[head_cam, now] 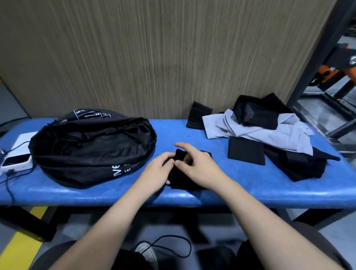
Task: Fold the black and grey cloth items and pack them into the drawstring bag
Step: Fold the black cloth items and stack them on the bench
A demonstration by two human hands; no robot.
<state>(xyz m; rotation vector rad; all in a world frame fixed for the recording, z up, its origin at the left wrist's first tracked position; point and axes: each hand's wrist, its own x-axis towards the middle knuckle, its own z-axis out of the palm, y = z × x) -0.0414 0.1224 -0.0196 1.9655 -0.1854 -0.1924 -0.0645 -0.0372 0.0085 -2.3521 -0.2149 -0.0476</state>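
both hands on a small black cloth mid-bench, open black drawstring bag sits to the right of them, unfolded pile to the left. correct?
One error, shown in the head view: the open black drawstring bag is left of the hands, and the pile with the grey cloth is right. The left hand and right hand do hold a small black cloth mid-bench.

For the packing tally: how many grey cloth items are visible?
1: the grey cloth lies crumpled in the pile at the blue bench's right end, partly under black pieces; more could be hidden beneath.
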